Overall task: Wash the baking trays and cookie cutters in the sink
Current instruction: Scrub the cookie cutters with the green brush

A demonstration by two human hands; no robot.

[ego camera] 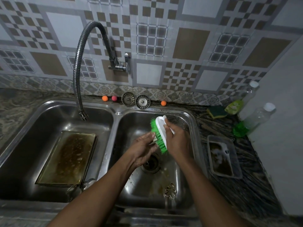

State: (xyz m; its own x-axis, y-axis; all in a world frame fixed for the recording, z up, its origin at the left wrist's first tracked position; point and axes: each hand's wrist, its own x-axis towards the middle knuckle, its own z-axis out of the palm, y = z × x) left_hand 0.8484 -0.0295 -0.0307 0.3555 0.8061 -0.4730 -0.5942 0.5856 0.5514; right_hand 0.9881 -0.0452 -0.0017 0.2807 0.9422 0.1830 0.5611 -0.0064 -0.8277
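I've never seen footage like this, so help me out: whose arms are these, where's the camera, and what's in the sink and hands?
There is no machine: these are a person's two bare hands, filmed by one wide-angle camera on their head, looking down at a double sink. The right hand grips a white brush with green bristles; the left hand holds a small pale piece against them, too hidden to identify. A dirty baking tray lies in the left basin, a gingerbread-man cookie cutter in the right. A sponge sits on the counter.
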